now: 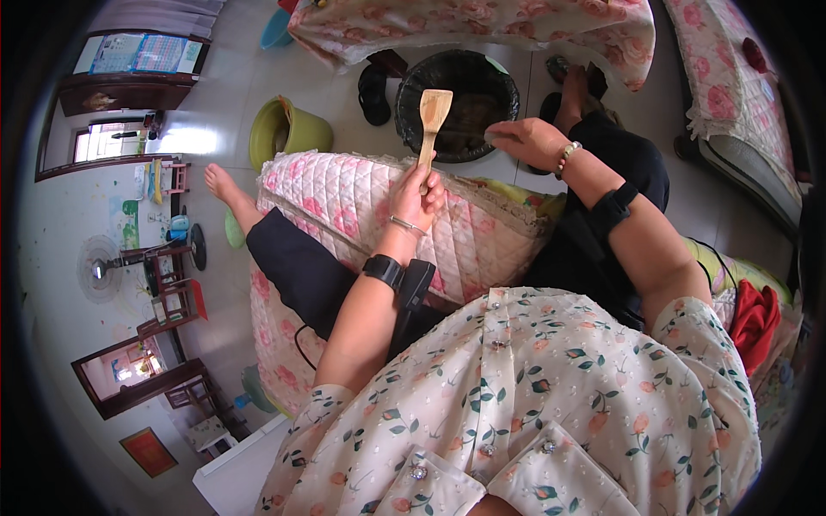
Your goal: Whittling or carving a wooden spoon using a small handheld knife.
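My left hand (417, 195) is closed around the handle of a small wooden spatula (435, 113), its flat blade pointing away from me. The blade is over the near left rim of a bin lined with a black plastic bag (413, 132). To the right, my right hand (530, 143) is held flat with nothing seen in it, its fingertips by the bin's right edge. Something dark lies inside the bin, too dim to name. Beneath my left hand is a quilted floral seat cover (348, 200).
A green plastic bucket (310, 132) stands left of the bin, with a black slipper (373, 95) nearby. A table with a floral cloth (477, 26) is beyond. A covered seat (723, 97) stands at right, a red cloth (755, 322) nearer me. Left is a standing fan (100, 267).
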A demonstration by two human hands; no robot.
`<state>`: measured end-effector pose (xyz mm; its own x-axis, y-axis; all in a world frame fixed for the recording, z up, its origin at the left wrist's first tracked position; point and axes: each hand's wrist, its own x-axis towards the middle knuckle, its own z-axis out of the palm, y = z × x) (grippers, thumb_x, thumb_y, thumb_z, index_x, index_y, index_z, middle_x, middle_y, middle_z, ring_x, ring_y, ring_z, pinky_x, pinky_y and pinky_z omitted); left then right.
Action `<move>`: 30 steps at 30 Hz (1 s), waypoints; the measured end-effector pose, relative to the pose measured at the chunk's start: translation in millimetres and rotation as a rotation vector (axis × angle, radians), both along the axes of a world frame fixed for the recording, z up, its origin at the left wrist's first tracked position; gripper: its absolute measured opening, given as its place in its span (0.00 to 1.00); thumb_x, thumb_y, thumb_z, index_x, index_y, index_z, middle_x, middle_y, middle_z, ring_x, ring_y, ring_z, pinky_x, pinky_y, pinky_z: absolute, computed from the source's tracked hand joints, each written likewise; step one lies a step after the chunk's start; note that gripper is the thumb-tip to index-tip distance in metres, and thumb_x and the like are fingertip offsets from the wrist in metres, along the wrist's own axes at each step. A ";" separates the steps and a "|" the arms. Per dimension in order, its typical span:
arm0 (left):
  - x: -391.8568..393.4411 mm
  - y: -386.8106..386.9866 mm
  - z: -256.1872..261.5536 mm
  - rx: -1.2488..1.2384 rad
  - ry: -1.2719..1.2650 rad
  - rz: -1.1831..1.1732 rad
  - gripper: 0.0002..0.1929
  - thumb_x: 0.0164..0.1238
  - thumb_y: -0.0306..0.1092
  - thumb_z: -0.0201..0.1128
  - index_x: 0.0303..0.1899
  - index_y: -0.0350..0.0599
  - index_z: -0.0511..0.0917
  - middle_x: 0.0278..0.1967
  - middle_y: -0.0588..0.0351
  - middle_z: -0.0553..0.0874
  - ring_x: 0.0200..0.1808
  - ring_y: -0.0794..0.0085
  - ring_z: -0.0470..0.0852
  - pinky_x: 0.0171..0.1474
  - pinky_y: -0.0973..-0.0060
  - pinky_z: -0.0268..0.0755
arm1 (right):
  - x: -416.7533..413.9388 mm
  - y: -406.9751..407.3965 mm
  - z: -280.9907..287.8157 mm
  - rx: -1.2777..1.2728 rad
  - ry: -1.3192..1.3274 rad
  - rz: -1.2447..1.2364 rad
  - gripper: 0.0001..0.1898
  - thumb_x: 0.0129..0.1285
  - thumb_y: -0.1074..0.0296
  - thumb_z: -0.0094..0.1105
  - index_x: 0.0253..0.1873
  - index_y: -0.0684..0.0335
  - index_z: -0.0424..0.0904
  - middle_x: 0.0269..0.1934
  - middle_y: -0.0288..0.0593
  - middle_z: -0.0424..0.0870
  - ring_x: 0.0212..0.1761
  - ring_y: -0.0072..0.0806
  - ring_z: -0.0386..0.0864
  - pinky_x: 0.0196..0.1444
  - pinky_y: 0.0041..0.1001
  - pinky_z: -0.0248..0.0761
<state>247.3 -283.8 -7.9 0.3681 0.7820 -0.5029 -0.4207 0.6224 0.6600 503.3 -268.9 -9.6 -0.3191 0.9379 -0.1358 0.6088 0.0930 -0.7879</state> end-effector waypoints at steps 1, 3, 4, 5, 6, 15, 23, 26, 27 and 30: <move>0.6 0.1 0.6 0.004 0.013 0.001 0.14 0.69 0.37 0.47 0.53 0.47 0.68 0.23 0.63 0.65 0.18 0.82 0.60 0.17 0.87 0.51 | -0.1 -0.3 2.0 -0.001 0.000 0.002 0.19 0.60 0.51 0.48 0.52 0.53 0.75 0.39 0.48 0.81 0.42 0.40 0.77 0.47 0.32 0.69; 0.1 0.0 0.6 0.005 0.007 0.003 0.14 0.69 0.35 0.47 0.53 0.47 0.68 0.23 0.63 0.65 0.18 0.82 0.60 0.17 0.87 0.51 | -0.9 -1.2 6.1 -0.025 0.030 0.122 0.20 0.60 0.50 0.49 0.52 0.53 0.75 0.39 0.47 0.81 0.42 0.40 0.78 0.47 0.32 0.69; -0.1 -0.3 0.5 0.008 0.000 0.003 0.14 0.69 0.34 0.47 0.54 0.47 0.68 0.23 0.63 0.66 0.18 0.83 0.61 0.17 0.87 0.51 | -0.3 -1.0 7.6 -0.027 0.031 0.124 0.20 0.60 0.50 0.49 0.52 0.53 0.75 0.39 0.47 0.81 0.42 0.40 0.78 0.47 0.32 0.69; 0.1 0.0 0.3 0.007 0.001 0.003 0.14 0.69 0.34 0.47 0.54 0.47 0.68 0.23 0.63 0.66 0.18 0.83 0.61 0.17 0.87 0.51 | 1.0 0.5 9.0 -0.021 -0.006 0.082 0.20 0.60 0.50 0.49 0.51 0.54 0.75 0.39 0.47 0.81 0.42 0.40 0.78 0.47 0.31 0.69; 0.3 0.0 0.0 0.013 0.008 -0.001 0.15 0.69 0.34 0.48 0.55 0.48 0.67 0.23 0.64 0.66 0.18 0.83 0.61 0.17 0.88 0.51 | 1.8 2.0 9.3 -0.015 -0.042 0.039 0.19 0.60 0.51 0.49 0.51 0.54 0.75 0.39 0.47 0.81 0.42 0.40 0.78 0.47 0.31 0.69; -0.1 0.3 -1.3 0.014 0.007 0.004 0.15 0.68 0.33 0.48 0.56 0.49 0.66 0.23 0.64 0.66 0.18 0.84 0.61 0.16 0.88 0.51 | 5.9 4.7 -3.3 -0.055 0.083 -0.011 0.18 0.60 0.55 0.51 0.52 0.56 0.75 0.38 0.48 0.82 0.40 0.37 0.79 0.45 0.28 0.70; -0.3 0.1 -1.6 0.029 0.003 -0.003 0.14 0.69 0.35 0.48 0.54 0.49 0.68 0.23 0.64 0.65 0.18 0.84 0.61 0.16 0.88 0.51 | 8.1 8.9 -7.5 -0.076 0.067 0.008 0.20 0.60 0.51 0.50 0.52 0.56 0.75 0.39 0.47 0.81 0.41 0.36 0.79 0.46 0.28 0.69; -1.1 0.1 -2.4 0.033 -0.011 -0.016 0.15 0.69 0.38 0.48 0.54 0.48 0.68 0.22 0.64 0.65 0.18 0.84 0.61 0.16 0.88 0.50 | 9.7 9.0 3.7 -0.076 0.072 -0.212 0.20 0.60 0.53 0.51 0.53 0.59 0.74 0.26 0.41 0.78 0.26 0.25 0.75 0.34 0.24 0.69; -1.8 0.1 -2.9 0.013 -0.023 -0.013 0.15 0.69 0.41 0.48 0.53 0.47 0.69 0.22 0.64 0.65 0.18 0.84 0.60 0.16 0.88 0.50 | 9.1 9.3 1.0 -0.076 0.071 -0.212 0.20 0.60 0.53 0.51 0.53 0.59 0.74 0.26 0.41 0.78 0.26 0.25 0.75 0.34 0.24 0.69; -6.7 0.9 -5.9 -0.024 -0.067 -0.006 0.16 0.69 0.44 0.47 0.49 0.46 0.70 0.21 0.64 0.65 0.17 0.83 0.60 0.16 0.87 0.50 | 6.4 9.8 -6.4 -0.014 0.099 -0.229 0.21 0.60 0.53 0.51 0.53 0.60 0.73 0.25 0.41 0.77 0.25 0.26 0.75 0.33 0.25 0.69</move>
